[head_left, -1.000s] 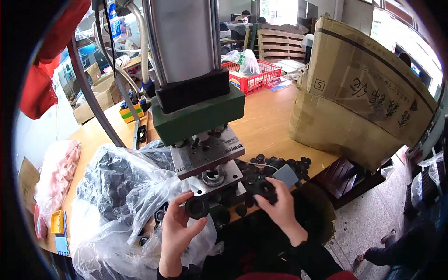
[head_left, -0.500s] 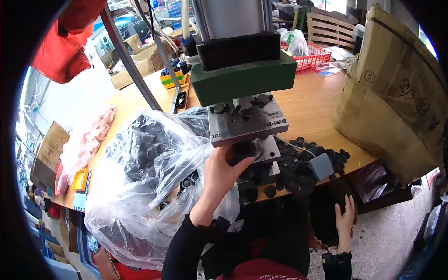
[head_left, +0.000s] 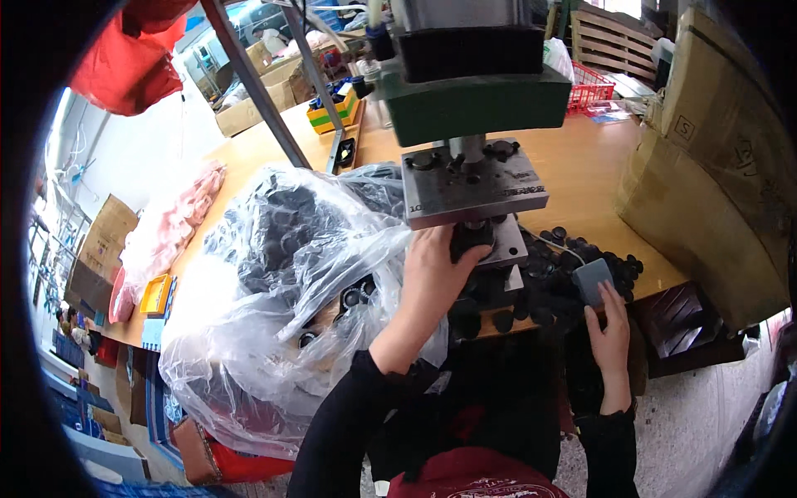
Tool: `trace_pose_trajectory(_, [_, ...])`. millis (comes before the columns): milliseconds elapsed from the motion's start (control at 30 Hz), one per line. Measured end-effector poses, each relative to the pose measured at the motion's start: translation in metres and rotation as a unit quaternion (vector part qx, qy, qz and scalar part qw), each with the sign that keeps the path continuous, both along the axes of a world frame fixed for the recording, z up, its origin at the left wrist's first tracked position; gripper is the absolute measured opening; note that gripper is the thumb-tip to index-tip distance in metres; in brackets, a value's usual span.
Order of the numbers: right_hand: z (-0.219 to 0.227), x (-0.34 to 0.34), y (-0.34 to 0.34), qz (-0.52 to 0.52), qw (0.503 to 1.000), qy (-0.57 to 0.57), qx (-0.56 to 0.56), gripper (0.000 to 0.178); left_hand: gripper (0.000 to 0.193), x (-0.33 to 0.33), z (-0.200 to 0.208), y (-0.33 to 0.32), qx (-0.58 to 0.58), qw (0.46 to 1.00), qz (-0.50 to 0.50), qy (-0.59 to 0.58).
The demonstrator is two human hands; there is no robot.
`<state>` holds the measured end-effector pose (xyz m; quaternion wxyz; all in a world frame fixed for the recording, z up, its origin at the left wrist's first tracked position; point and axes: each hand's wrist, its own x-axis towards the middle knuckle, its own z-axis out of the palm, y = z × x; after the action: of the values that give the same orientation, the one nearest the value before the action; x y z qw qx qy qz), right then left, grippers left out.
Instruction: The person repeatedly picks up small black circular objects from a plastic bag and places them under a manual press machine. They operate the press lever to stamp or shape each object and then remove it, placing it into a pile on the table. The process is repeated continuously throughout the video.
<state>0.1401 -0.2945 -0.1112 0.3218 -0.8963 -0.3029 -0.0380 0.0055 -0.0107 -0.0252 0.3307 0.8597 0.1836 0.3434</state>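
My left hand (head_left: 433, 270) reaches in under the upper metal plate (head_left: 477, 187) of a green-and-black press (head_left: 481, 104). Its thumb and fingers close around a black round part (head_left: 471, 242), partly hidden by the hand and the plate. Beneath lies a lower metal block (head_left: 508, 243). Over to the right, my right hand (head_left: 610, 340) has its fingers apart, with the fingertips at the lower edge of a small grey box (head_left: 592, 280) that has a cable. Many black round parts (head_left: 544, 295) are heaped around that box.
A clear plastic bag (head_left: 274, 332) of black parts spreads left of the press. Large cardboard cartons (head_left: 706, 158) stand at the right. Behind are a red basket (head_left: 591, 90) and a yellow-green bin (head_left: 334, 114). An open dark container (head_left: 581, 365) sits below the table edge.
My right hand has risen from beside the dark container to the grey box. My left hand stays under the press plate with the black part. The whole view has shifted.
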Motion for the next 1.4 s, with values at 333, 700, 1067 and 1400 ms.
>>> trace_pose_trajectory(333, [-0.023,0.051,0.036,-0.018,0.969,-0.114,-0.219,0.048,0.011,-0.120,0.002,0.018,-0.027,0.990,0.082,0.115])
trace_pose_trajectory(700, [0.019,-0.017,0.043,0.069,0.994,-0.046,0.076,0.044,0.027,-0.106,-0.106,0.142,0.160,0.956,0.068,0.236])
trace_pose_trajectory(1067, [0.091,-0.048,0.148,0.186,0.953,-0.094,0.222,0.047,0.025,-0.120,-0.085,0.134,0.152,0.976,0.000,0.156])
trace_pose_trajectory(1400, [0.073,-0.038,0.185,0.130,0.969,-0.151,0.144,0.048,0.041,-0.137,-0.046,0.110,0.117,0.961,0.062,0.241])
